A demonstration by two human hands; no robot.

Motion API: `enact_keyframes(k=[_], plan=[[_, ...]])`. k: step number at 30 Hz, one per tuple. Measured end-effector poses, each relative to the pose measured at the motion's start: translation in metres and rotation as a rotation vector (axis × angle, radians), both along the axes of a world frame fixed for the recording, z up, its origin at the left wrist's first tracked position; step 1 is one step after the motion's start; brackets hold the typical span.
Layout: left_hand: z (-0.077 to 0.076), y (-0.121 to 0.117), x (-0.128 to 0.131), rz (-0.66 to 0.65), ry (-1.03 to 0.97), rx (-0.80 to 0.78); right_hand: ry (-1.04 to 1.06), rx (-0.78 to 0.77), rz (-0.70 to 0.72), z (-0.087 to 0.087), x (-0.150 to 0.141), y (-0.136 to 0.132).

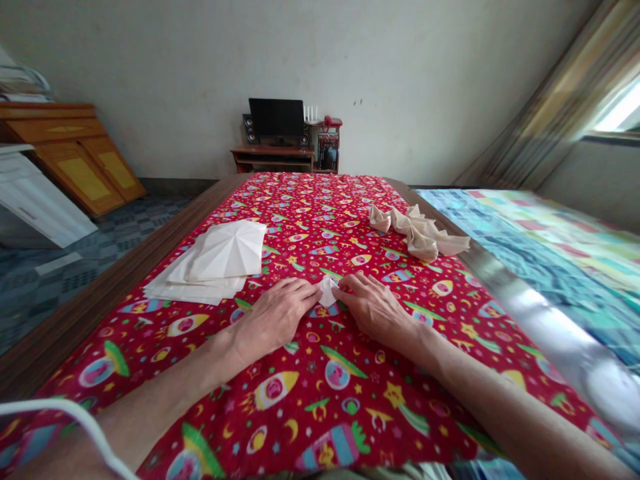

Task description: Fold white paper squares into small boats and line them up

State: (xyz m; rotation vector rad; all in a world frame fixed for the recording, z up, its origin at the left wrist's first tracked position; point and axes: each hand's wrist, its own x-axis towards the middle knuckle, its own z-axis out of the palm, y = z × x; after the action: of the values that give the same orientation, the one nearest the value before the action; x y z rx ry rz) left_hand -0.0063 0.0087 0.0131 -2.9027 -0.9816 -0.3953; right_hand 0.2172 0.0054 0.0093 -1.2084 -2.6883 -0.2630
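Observation:
Between my two hands, at the middle of the red patterned cloth [320, 373], is a small folded piece of white paper [328, 292]. My left hand [285, 307] pinches its left side, and my right hand [373, 307] pinches its right side. Parts of the paper are hidden by the fingers. Left of my hands lies a stack of creased white paper sheets [227, 250], the top one marked with fold lines fanning from a point. Farther off to the right sits a group of several folded paper shapes [423, 237] with pointed ends.
The cloth covers a wooden table with a dark brown edge [175, 233]. A white cable [65, 407] crosses my left forearm. At the right is a bed with a patterned cover [540, 247]. Beyond the table stand a monitor [277, 119] and a wooden desk [273, 152].

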Motion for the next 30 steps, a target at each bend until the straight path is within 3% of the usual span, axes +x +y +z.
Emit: enact_keyframes(k=[4,9,13,17,25,30], plan=[[-0.007,0.014,0.009,0.037,-0.14,-0.034,0.138,-0.059,-0.051,-0.002,-0.001,0.006],[-0.018,0.042,0.019,0.208,-0.314,-0.115,0.412,-0.113,-0.11,-0.016,-0.003,0.018],[-0.012,0.048,0.024,0.259,-0.234,-0.23,0.508,-0.092,-0.147,-0.027,-0.006,0.024],[-0.006,0.049,0.026,0.308,-0.324,-0.39,0.553,-0.17,-0.162,-0.024,-0.007,0.026],[-0.012,0.055,0.03,0.176,-0.676,-0.669,0.792,-0.433,-0.113,-0.009,-0.014,0.027],[-0.016,0.056,0.029,0.136,-0.631,-0.627,0.786,-0.402,-0.141,-0.012,-0.013,0.028]])
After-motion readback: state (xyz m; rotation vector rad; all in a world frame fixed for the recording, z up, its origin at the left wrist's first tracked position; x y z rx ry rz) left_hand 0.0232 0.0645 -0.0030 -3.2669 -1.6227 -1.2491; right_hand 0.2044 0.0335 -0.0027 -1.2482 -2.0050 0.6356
